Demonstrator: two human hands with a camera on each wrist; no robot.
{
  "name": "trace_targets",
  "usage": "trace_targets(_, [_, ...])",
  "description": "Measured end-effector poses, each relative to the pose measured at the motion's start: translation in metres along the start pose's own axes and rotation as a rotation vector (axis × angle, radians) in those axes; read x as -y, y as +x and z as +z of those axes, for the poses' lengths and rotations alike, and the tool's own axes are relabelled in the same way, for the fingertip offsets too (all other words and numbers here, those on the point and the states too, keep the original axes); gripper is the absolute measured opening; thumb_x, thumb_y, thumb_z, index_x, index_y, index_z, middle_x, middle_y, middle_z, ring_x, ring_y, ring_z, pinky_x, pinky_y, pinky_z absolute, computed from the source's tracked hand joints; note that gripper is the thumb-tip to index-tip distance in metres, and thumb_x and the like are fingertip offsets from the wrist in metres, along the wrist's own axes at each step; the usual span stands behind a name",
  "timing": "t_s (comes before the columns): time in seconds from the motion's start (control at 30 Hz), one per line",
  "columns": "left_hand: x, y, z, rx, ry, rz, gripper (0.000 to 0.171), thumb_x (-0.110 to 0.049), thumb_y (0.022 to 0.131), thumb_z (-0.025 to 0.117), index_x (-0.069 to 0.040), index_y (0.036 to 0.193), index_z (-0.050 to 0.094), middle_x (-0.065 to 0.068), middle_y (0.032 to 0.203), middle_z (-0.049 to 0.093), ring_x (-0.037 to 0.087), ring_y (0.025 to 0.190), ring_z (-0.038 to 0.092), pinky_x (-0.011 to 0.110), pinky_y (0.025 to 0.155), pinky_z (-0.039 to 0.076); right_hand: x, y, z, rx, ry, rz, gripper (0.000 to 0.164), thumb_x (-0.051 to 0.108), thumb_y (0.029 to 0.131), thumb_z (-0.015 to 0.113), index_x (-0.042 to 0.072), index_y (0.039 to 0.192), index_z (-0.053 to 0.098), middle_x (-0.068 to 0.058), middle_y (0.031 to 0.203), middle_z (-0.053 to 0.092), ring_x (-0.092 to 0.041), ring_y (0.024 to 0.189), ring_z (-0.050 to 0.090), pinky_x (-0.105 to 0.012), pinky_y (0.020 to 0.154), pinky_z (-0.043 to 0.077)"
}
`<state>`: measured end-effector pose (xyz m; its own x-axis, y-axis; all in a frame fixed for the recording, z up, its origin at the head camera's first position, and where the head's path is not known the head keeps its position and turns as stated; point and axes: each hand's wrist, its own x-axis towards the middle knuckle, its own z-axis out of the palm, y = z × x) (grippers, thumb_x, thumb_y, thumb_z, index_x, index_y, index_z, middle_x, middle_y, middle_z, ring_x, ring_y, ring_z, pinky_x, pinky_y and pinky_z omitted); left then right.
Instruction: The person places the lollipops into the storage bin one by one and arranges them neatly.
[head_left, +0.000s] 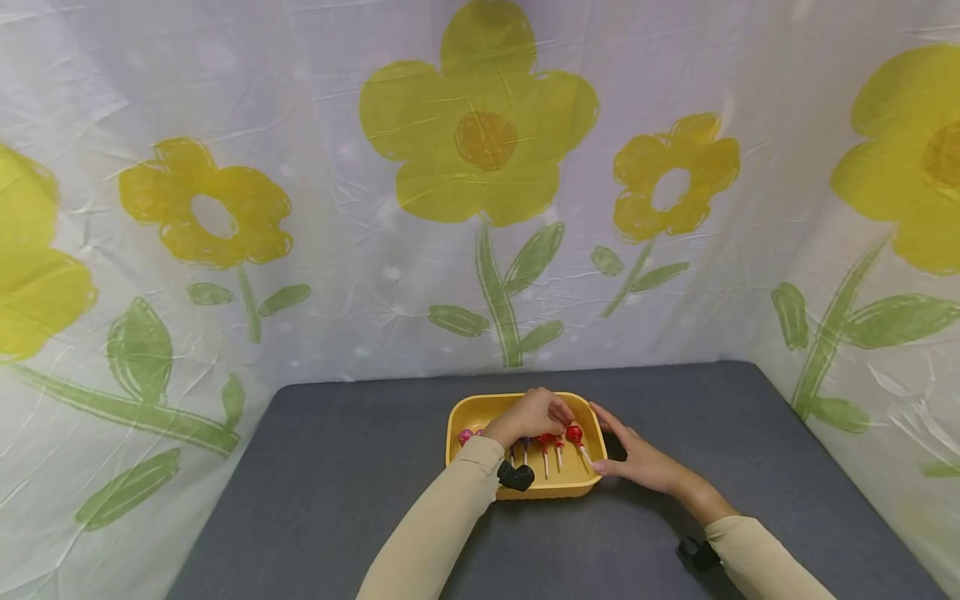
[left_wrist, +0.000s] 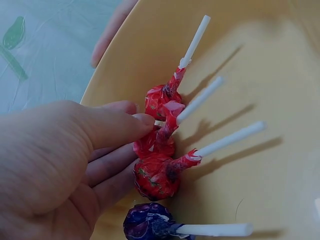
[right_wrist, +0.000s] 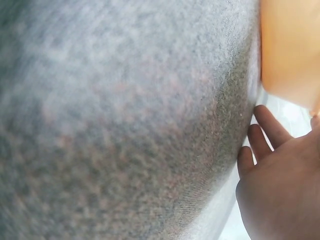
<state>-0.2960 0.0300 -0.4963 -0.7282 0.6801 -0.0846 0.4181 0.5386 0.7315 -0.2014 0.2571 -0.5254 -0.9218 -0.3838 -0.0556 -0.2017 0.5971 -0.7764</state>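
A yellow tray (head_left: 486, 407) on the grey table holds several wrapped lollipops with white sticks. My left hand (head_left: 553, 417) reaches into it with curled fingers. In the left wrist view my left hand (left_wrist: 140, 136) pinches the wrapped head of the middle red lollipop (left_wrist: 156, 145) between thumb and fingertips. Another red lollipop (left_wrist: 160, 100) lies above it, a third red one (left_wrist: 157, 177) below, then a purple one (left_wrist: 147, 220). My right hand (head_left: 609, 440) lies flat against the tray's right side with straight fingers. In the right wrist view the right hand (right_wrist: 257, 142) sits beside the tray (right_wrist: 290, 45).
The grey table (head_left: 337, 483) stretches bare to the left and right of the tray. White sheets printed with yellow flowers (head_left: 480, 125) wall it in at the back and on both sides. A pink lollipop (head_left: 465, 436) lies at the tray's left end.
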Motion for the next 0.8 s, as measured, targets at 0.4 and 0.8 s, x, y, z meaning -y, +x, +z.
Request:
trace_targets(0.4, [0.001, 0.000, 0.001, -0.003, -0.052, -0.008, 0.020, -0.004, 0.085, 0.075, -0.006, 0.105, 0.076, 0.008, 0.103, 0.077, 0.015, 0.093, 0.074, 0.018, 0.077, 0.058, 0.001, -0.002, -0.001, 0.003, -0.006, 0.009, 0.095, 0.035, 0.091, 0.071, 0.033, 0.160, 0.006, -0.023, 0.154, 0.036, -0.051, 0.145, 0.026, -0.076, 0.102, 0.031])
trace_targets(0.8, [0.004, -0.011, -0.013, 0.004, 0.031, 0.008, 0.022, -0.014, 0.091, 0.071, -0.006, 0.111, 0.074, 0.006, 0.109, 0.076, 0.017, 0.102, 0.072, 0.019, 0.084, 0.056, 0.001, -0.003, -0.002, 0.024, -0.006, 0.019, 0.096, 0.035, 0.091, 0.071, 0.034, 0.160, 0.004, -0.023, 0.156, 0.034, -0.051, 0.145, 0.027, -0.075, 0.103, 0.033])
